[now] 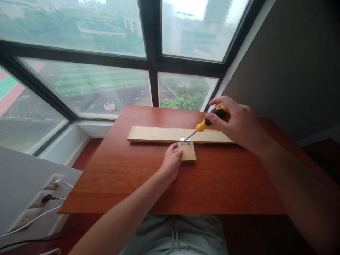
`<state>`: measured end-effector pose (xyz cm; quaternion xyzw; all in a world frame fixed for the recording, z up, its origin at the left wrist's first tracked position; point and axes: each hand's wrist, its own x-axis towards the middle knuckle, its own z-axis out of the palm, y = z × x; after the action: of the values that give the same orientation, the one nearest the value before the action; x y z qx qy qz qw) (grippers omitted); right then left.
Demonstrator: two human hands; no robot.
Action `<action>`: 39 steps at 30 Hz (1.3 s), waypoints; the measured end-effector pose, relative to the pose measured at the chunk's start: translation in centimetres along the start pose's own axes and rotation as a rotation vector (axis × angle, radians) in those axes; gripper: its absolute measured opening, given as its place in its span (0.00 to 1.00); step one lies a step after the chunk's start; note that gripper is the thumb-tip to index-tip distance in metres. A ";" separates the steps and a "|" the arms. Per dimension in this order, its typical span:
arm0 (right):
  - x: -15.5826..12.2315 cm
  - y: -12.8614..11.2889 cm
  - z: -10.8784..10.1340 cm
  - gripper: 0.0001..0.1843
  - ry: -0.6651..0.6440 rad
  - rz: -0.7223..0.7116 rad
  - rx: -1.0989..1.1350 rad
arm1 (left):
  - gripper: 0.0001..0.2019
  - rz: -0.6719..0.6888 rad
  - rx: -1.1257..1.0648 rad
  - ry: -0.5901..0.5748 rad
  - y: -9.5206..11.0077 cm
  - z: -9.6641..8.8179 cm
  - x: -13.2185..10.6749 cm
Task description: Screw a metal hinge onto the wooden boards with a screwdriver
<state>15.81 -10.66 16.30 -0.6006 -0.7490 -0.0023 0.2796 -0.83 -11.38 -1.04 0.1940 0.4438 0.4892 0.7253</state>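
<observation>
My right hand (233, 120) grips a yellow and black screwdriver (211, 118) by its handle. The shaft slants down to the left, and its tip meets a small silver hinge (185, 141). One leaf of that hinge lies on a small square wooden piece (188, 153), the other on a long wooden board (159, 134). Fingers and thumb of my left hand (172, 159) pinch the square piece at its left edge. Whether screws sit in the hinge holes is too small to tell.
The reddish-brown table (127, 184) has its front edge close to my lap. Large windows (101, 81) rise behind it, and a dark wall (287, 63) stands on the right. Wall sockets (41, 198) with plugged-in cables are at the lower left.
</observation>
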 end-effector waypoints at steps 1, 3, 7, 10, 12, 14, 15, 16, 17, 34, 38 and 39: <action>0.0 -0.1 0.0 0.17 -0.002 0.001 0.003 | 0.17 0.000 0.001 0.000 0.0 0.0 0.0; 0.1 -0.1 0.0 0.19 -0.023 -0.028 0.043 | 0.17 0.002 0.005 -0.001 0.1 0.0 -0.1; 0.0 -0.1 0.0 0.26 -0.062 -0.081 0.108 | 0.16 0.004 0.012 -0.005 0.1 0.0 -0.1; 0.1 -0.1 0.1 0.23 -0.039 -0.063 0.080 | 0.16 0.006 0.008 -0.011 0.0 0.0 0.0; 0.2 -0.1 0.2 0.20 -0.013 -0.052 0.059 | 0.17 0.007 0.006 -0.012 0.0 0.0 0.0; 0.1 -0.2 0.2 0.18 -0.003 -0.057 0.063 | 0.17 0.008 0.008 -0.010 0.0 -0.1 0.0; 0.1 -0.3 0.1 0.18 -0.008 -0.067 0.075 | 0.17 0.009 0.011 -0.009 0.0 -0.1 0.0; 0.0 -0.3 0.1 0.20 -0.017 -0.080 0.092 | 0.17 0.010 0.013 -0.009 -0.1 -0.1 0.0; -0.1 -0.3 0.0 0.23 -0.028 -0.091 0.114 | 0.17 0.011 0.014 -0.008 -0.1 -0.1 0.0; -0.4 -0.2 0.3 0.27 -0.012 -0.112 0.257 | 0.17 0.006 0.003 -0.002 0.0 0.0 0.0; -0.2 -0.1 0.5 0.24 0.028 -0.067 0.125 | 0.17 0.004 0.007 -0.008 0.0 0.0 0.0; -0.1 -0.2 0.5 0.21 0.039 -0.051 0.087 | 0.18 0.003 0.004 -0.010 0.0 0.0 0.0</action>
<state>15.49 -10.65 15.89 -0.5685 -0.7579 0.0116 0.3198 -0.83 -11.42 -1.05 0.1985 0.4409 0.4886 0.7263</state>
